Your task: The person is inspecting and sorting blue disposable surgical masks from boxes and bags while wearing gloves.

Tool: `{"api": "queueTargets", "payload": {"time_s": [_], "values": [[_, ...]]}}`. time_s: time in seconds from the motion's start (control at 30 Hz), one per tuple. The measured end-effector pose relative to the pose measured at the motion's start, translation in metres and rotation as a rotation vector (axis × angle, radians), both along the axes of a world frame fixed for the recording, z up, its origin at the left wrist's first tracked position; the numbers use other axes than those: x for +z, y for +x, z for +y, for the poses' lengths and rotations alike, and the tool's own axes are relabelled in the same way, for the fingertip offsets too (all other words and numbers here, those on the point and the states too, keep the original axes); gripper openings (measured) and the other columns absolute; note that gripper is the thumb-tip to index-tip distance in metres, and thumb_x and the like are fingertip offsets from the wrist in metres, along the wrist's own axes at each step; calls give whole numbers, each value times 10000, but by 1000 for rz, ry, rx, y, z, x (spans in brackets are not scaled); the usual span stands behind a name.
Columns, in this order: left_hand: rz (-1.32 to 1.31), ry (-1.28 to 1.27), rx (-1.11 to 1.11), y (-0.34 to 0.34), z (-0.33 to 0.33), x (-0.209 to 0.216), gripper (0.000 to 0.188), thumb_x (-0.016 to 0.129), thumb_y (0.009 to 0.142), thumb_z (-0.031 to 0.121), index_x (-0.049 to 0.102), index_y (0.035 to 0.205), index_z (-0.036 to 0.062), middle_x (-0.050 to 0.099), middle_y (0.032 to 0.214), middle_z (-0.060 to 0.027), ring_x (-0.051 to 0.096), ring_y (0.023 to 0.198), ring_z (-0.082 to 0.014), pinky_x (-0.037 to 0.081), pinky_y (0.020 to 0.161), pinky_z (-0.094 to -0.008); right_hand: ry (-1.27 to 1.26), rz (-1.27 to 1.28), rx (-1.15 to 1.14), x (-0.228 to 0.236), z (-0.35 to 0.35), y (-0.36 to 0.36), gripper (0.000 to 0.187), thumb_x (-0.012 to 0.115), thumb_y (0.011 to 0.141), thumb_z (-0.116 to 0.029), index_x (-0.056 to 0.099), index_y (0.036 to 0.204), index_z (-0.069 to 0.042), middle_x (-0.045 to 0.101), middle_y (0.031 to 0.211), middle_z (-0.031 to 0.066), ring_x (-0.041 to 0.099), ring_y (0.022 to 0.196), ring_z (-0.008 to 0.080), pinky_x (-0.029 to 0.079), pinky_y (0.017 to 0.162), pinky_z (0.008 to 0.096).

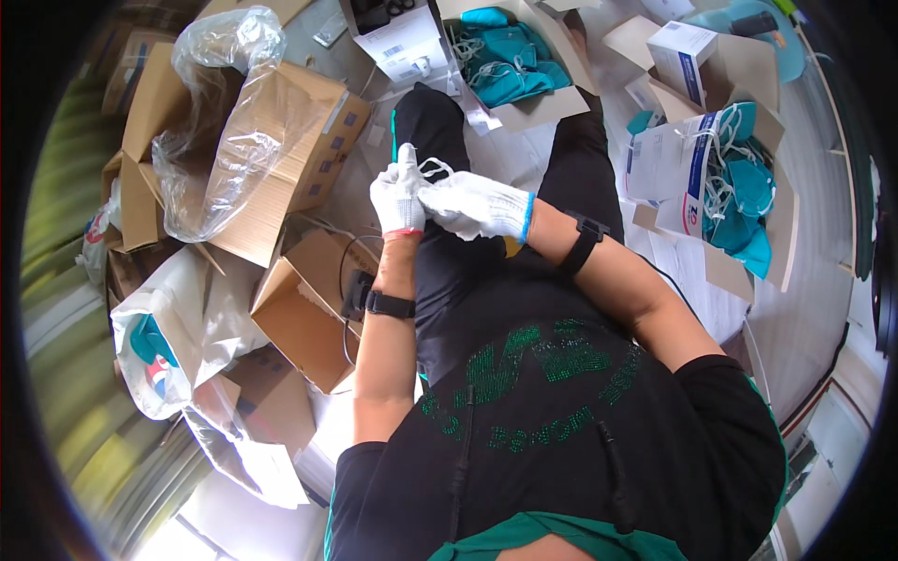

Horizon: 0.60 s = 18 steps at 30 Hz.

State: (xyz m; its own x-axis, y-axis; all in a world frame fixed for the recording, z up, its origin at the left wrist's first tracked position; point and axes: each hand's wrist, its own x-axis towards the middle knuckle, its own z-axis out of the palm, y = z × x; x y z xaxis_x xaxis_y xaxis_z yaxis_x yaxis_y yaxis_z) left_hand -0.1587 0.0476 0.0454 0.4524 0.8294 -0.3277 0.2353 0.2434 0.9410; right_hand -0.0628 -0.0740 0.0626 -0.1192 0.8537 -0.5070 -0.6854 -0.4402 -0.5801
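Both of my hands wear white knitted gloves and meet over my left thigh. My left hand, its cuff edged in red, is closed with the thumb upward on a teal face mask, which shows only as a thin edge beside my knee. My right hand, its cuff edged in blue, touches the left one with fingers pinched together. A white elastic strap loops up between the hands at the right fingertips. The gloves hide most of the mask.
An open box of teal masks stands ahead, another mask-filled carton at right. At left are a large cardboard box with clear plastic, a smaller open box and a white bag. A small white-blue box lies far right.
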Motion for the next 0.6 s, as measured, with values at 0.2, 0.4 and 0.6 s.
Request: {"api": "queueTargets", "payload": {"time_s": [0.2,0.4,0.6], "values": [[63,62,-55,0,1,-6,475,659,997,333,649,650,8,599,601,-25,498,552,-100,414,548,-319,91,36,-53,-1,-7,-8,363,566,1023,-417,553,765,-163,445,598,-57,392,453,81,305,419,260],[291,410,-284,3,-3,8,447,727,935,345,656,635,22,600,590,-11,499,553,-75,405,530,-298,159,29,-258,-6,-12,-3,213,560,998,-286,592,860,-128,498,650,-41,439,477,81,312,415,256],[582,697,-255,21,2,-2,328,727,827,336,700,653,60,661,656,-155,661,618,-346,498,603,-446,62,10,-316,-18,-12,-7,206,525,972,-198,561,786,-116,508,618,-13,451,450,108,319,395,274]]}}
